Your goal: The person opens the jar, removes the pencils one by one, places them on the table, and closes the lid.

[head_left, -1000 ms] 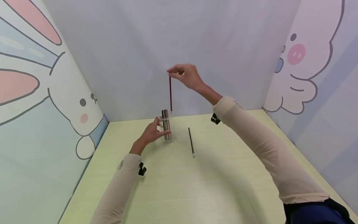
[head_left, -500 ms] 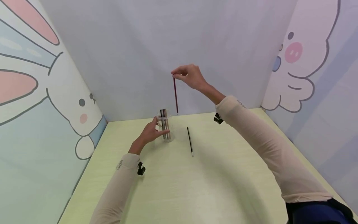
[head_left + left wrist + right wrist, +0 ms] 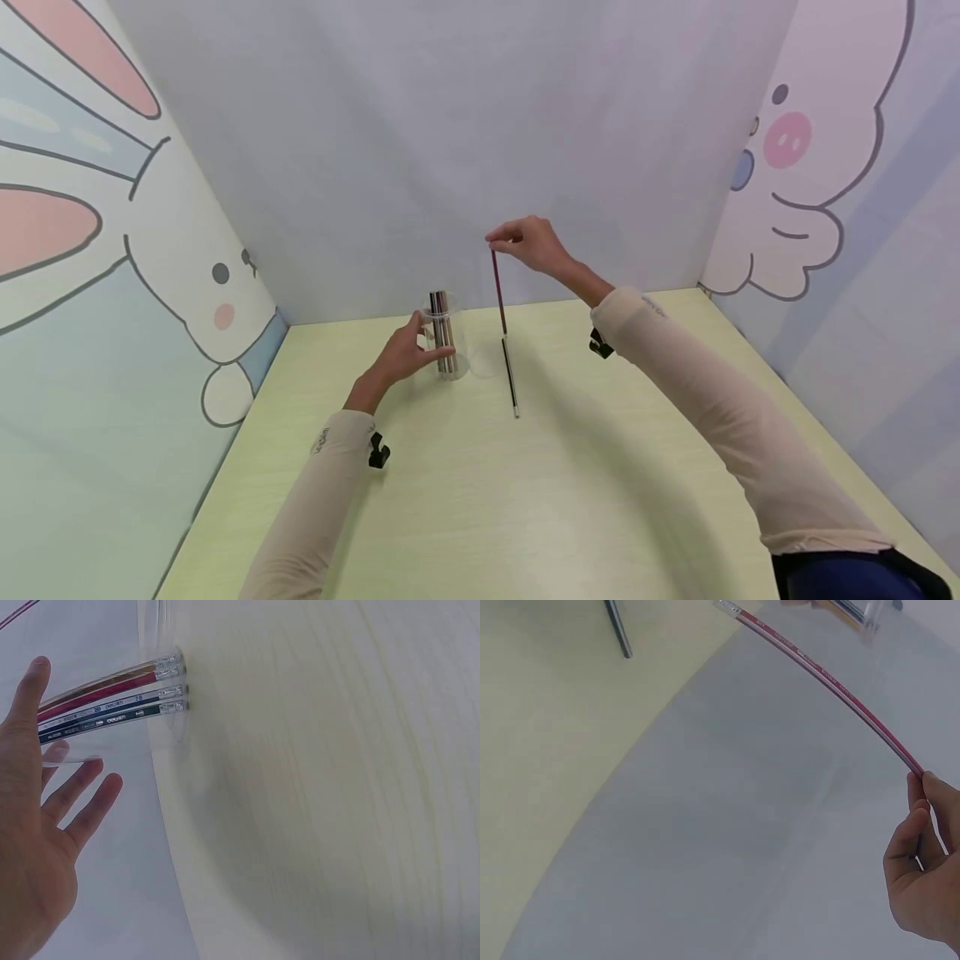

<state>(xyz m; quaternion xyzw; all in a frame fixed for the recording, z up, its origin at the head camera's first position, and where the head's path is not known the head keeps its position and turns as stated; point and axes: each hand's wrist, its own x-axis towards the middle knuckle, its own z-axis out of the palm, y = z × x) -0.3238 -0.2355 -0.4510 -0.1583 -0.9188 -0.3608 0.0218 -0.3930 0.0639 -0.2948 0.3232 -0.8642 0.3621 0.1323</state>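
Note:
A clear cylindrical pencil cup (image 3: 461,340) stands near the back of the table, holding several pencils (image 3: 112,709) with their clear-ended tips down. Around its near left side, my left hand (image 3: 403,352) grips it with thumb and fingers on either side. My right hand (image 3: 531,242) pinches one end of a red pencil (image 3: 499,292) between thumb and fingertips. That pencil hangs almost upright to the right of the cup, its clear-capped end (image 3: 727,608) lowest. On the tabletop lies a black pencil (image 3: 511,379), and the red one's lower end appears just above its far end.
The pale yellow table (image 3: 465,500) meets a grey back wall (image 3: 480,125). Side panels with a rabbit drawing (image 3: 202,275) and a pig drawing (image 3: 810,183) bound it left and right. A faint round outline (image 3: 487,362) shows beside the cup.
My right hand has carried the red pencil from just over the cup's right rim, rightward and then down toward the lying black pencil. The left hand and cup have stayed put.

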